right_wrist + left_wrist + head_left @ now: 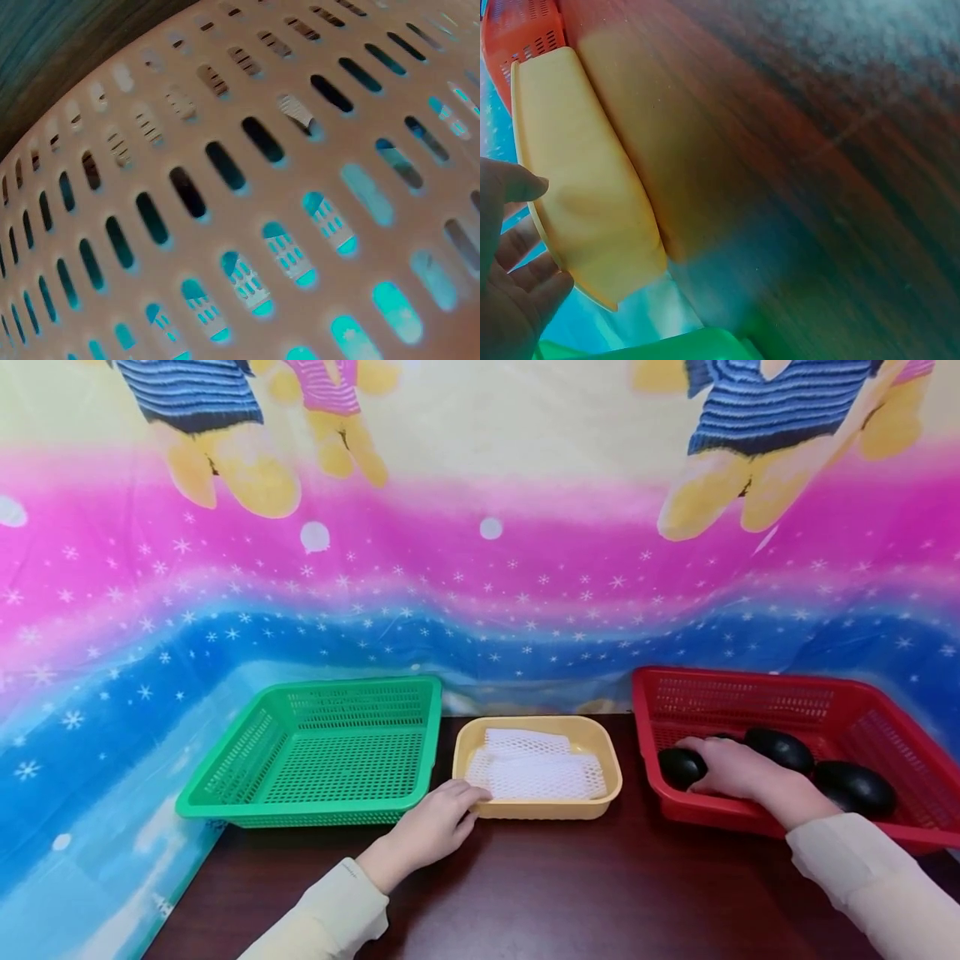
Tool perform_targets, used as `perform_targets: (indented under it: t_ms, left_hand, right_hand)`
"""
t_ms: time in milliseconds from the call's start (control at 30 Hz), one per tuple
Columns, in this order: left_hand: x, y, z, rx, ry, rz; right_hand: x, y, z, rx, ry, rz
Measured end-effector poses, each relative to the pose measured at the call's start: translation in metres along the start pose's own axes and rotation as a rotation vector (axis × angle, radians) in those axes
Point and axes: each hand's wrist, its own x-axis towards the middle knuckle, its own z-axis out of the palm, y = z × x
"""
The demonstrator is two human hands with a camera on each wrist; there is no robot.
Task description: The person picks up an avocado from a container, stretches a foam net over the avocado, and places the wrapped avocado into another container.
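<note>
My right hand (731,768) reaches into the red basket (708,814) and grips a smooth, black, oval object (681,768) near its left side. More glossy black ovals (780,749) lie beside and behind that wrist. At the front left corner of a yellow tray (540,810), my left hand (438,822) holds the rim. The left wrist view has the thumb of the left hand (514,262) against the tray's outer wall (592,180), with fingers around the rim. White foam net sleeves (547,772) lie inside the tray. Only the basket's slotted wall (225,202) shows in the right wrist view, hiding the right hand.
Left of the tray stands a green slotted basket (337,768) with nothing in it. All three containers stand along the back of a dark brown wooden table (570,893). Behind them hangs a printed cloth (480,593).
</note>
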Motion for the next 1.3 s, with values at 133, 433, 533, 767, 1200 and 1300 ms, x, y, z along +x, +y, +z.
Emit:
perform_targets:
  t_ms: [133,433,533,767,1200,1300]
  left_hand:
    - [0.0,0.0,0.0,-0.002,-0.012,-0.014]
    - [-0.001,0.003,0.004,-0.016,-0.035,-0.035]
    - [-0.002,0.004,0.005,-0.021,-0.05,-0.036]
    - [-0.002,0.001,0.004,-0.009,-0.041,-0.03]
    - [-0.001,0.0,0.003,-0.005,-0.028,-0.026]
    - [-0.001,-0.001,0.003,-0.007,-0.029,-0.021]
  right_hand:
    - [0.003,-0.001,0.0,0.003,-0.013,0.009]
    - [-0.002,0.001,0.005,0.003,0.022,-0.02]
    - [-0.006,0.002,0.006,-0.005,0.039,-0.031]
    - [-0.015,0.003,-0.004,0.008,0.117,-0.062]
    - [-0.033,-0.004,-0.023,0.014,0.224,-0.057]
    - [-0.035,-0.007,-0.024,0.028,0.236,-0.057]
